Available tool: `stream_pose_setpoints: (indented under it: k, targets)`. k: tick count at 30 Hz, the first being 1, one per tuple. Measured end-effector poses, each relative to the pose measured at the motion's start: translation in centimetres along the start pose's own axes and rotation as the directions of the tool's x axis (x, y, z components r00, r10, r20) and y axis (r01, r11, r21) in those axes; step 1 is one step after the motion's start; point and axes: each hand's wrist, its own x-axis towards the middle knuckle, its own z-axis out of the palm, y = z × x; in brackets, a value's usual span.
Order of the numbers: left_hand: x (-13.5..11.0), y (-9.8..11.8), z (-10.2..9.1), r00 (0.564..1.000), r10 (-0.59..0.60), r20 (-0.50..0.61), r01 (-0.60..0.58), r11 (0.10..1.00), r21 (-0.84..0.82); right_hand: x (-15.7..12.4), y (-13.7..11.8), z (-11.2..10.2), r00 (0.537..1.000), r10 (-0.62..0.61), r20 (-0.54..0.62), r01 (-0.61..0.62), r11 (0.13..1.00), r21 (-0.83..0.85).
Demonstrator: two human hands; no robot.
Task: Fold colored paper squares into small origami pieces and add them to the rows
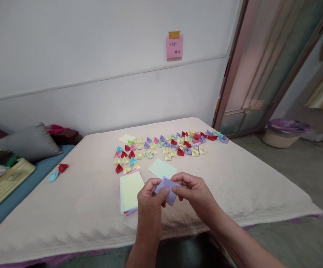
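Underneath, cloth [234, 182]: lay pale and textured.
Folded papers [173, 142]: sat in multicoloured clusters toward the wall [117, 100].
Pile [130, 190]: lay flat, yellow uppermost.
Left hand [150, 197]: fingers were closed on the purple paper's [169, 189] left side.
Right hand [195, 188]: fingers pinched its right side.
Purple paper: was folded, between both hands, nearer than the green sheet [163, 168].

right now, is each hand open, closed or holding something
Left hand: closed, pinching the folded pale-purple paper, thumb on its near face.
Right hand: closed, pinching the same paper's right side.
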Motion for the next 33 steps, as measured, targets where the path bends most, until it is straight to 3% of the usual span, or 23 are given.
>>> stream_pose_setpoints:
  k: [4,9,12,19,23,29,33]
  targets:
    - [0.1,0.0,-0.2,0.999,0.027,-0.04,-0.027,1.0,0.009,0.0,0.4,0.0,1.0,0.001,-0.002,-0.001,0.999,0.044]
    - [0.2,1.0,-1.0,0.999,-0.01,0.045,0.015,0.995,-0.098,0.2,0.5,-0.6,0.999,-0.022,0.028,0.019,0.994,0.103]
    - [0.2,1.1,-1.2,1.0,-0.006,0.03,0.01,0.994,-0.112,0.2,0.5,-0.7,0.999,-0.049,-0.016,0.05,0.994,0.101]
    - [0.3,0.3,-1.2,0.998,0.061,-0.03,-0.061,0.998,-0.003,0.0,0.7,-0.4,0.998,-0.051,-0.027,0.053,0.996,0.078]
    - [0.1,0.3,-1.3,0.996,0.075,-0.042,-0.076,0.997,-0.028,0.0,1.0,-0.5,0.996,-0.079,-0.05,0.084,0.991,0.1]
    - [-0.2,0.9,-1.5,0.987,0.155,0.033,-0.15,0.982,-0.112,0.0,0.3,-0.8,0.983,-0.173,0.063,0.159,0.97,0.182]
    - [-0.3,0.9,-1.8,0.982,0.17,0.08,-0.166,0.985,-0.057,-0.2,-0.1,-1.0,0.982,-0.166,0.09,0.146,0.97,0.194]
